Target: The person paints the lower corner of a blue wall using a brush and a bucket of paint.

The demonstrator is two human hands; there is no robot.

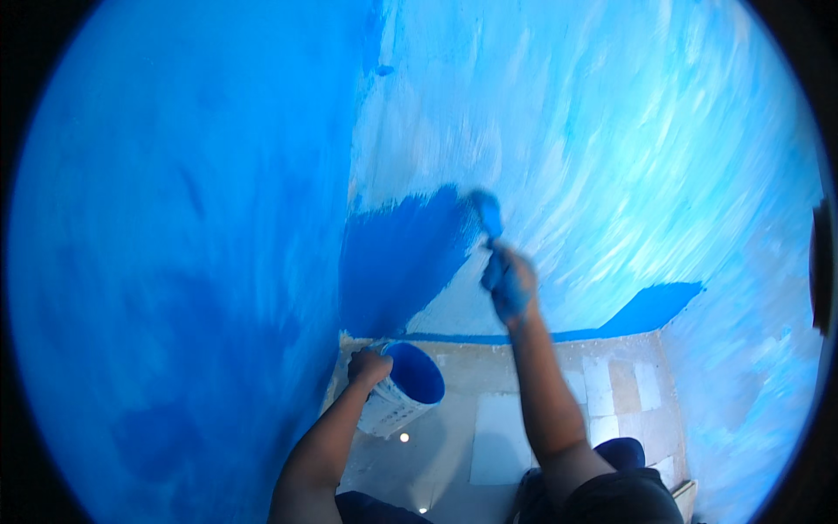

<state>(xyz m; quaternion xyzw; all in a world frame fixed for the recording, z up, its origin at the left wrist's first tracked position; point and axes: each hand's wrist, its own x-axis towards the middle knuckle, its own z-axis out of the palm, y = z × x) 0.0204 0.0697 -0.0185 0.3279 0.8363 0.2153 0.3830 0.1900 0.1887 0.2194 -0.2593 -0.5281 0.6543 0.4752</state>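
Note:
My right hand (511,279), smeared with blue paint, is closed round the handle of a paintbrush (491,217). The brush head is blurred and lies at the right edge of a dark blue painted patch (401,262) on the wall in front. Low on the left, my left hand (370,365) grips the rim of a white bucket (388,415). The bucket tilts, and its inside is coated blue; how much paint it holds I cannot tell.
A solid blue wall (201,218) rises on the left and meets the streaky pale blue wall (611,157) at a corner. Along its base runs a dark blue strip (471,338), widening at right. Pale tiles (502,437) lie on the floor. A dark object (821,266) sits far right.

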